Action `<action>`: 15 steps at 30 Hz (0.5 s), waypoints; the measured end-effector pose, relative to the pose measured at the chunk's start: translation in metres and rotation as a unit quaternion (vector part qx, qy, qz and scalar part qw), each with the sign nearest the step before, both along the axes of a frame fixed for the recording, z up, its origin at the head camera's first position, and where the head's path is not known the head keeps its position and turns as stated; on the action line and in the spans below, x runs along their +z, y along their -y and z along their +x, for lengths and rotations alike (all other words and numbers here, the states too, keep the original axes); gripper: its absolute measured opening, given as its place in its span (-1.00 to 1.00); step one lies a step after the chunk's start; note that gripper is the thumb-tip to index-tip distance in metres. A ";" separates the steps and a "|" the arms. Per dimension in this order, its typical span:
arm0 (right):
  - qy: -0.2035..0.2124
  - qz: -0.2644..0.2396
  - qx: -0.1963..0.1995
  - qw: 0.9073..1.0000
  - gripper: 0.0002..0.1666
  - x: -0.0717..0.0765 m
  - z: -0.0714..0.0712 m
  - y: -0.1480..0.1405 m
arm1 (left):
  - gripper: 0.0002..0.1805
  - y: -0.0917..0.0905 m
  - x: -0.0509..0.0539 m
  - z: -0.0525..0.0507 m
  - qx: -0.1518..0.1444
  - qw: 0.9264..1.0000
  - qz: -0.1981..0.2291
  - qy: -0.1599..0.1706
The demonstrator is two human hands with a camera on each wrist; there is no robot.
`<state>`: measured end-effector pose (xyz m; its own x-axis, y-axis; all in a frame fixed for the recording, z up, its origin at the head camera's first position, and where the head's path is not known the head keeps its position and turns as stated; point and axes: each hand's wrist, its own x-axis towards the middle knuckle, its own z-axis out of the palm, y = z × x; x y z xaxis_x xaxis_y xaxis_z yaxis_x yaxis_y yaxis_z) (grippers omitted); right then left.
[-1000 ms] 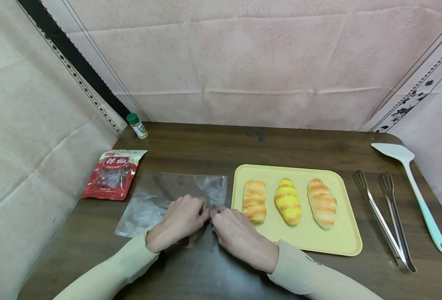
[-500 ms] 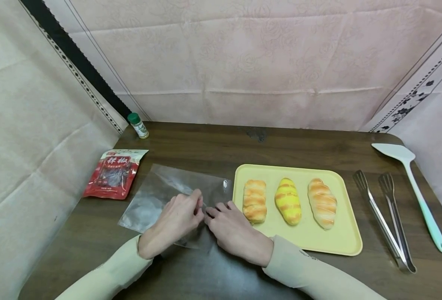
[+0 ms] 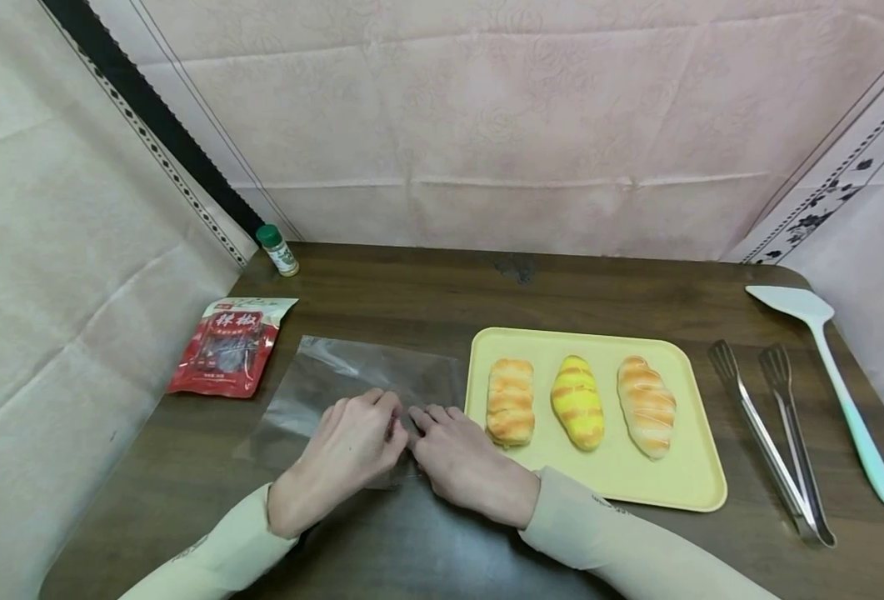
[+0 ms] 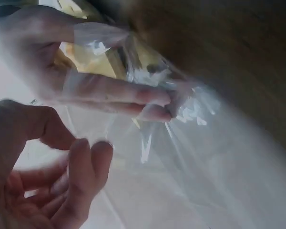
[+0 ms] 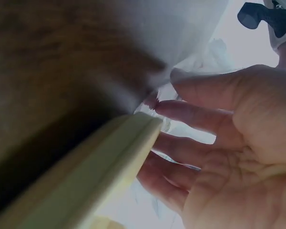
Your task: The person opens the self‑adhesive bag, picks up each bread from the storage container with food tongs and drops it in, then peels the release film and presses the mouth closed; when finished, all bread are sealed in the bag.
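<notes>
A clear plastic bag [image 3: 389, 367] lies flat on the brown table, left of the yellow tray [image 3: 659, 487]. At its near edge my left hand [image 3: 347, 446] pinches the film between thumb and fingertips; the left wrist view shows the thumb meeting the index finger beside the film [image 4: 195, 162]. Close by on the right, my right hand [image 3: 464, 462] holds the same edge, thumb and long fingers on the film, the other fingers stretched out. The tray edge [image 5: 119, 157] is just beside this hand in the right wrist view. My hands hide part of the bag's edge.
Three bread rolls sit on the tray: a golden one [image 3: 510, 403], a yellow one [image 3: 576, 403] and a pale one [image 3: 646, 408]. Right of it lie metal tongs [image 3: 775, 467] and a mint spatula [image 3: 846, 392]. A red packet [image 3: 227, 348] and a green-capped bottle [image 3: 278, 250] are at left.
My hands have shifted slightly left along the bag's near edge, and the left hand has lowered after lifting. The bag has turned and slid slightly, and it lies flatter now.
</notes>
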<state>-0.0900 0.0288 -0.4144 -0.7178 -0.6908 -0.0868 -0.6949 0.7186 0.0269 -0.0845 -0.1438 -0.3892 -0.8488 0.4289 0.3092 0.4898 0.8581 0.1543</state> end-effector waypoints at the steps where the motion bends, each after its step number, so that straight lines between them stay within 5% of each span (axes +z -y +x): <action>1: 0.003 -0.002 0.000 1.000 -0.52 0.000 0.000 0.000 | -0.86 -0.001 -0.001 0.002 0.007 1.000 0.005 -0.014; 6: 0.000 -0.015 0.007 1.000 -0.52 0.001 -0.001 0.000 | -0.80 -0.002 -0.009 0.004 0.033 0.998 0.028 -0.037; 12: -0.030 -0.035 0.023 0.999 -0.63 0.001 0.000 -0.003 | -0.67 0.000 -0.012 -0.008 0.080 0.993 0.080 0.030; 15: -0.035 -0.038 0.028 0.998 -0.64 -0.001 0.001 -0.002 | -0.62 0.000 -0.010 -0.016 0.115 0.988 0.061 0.083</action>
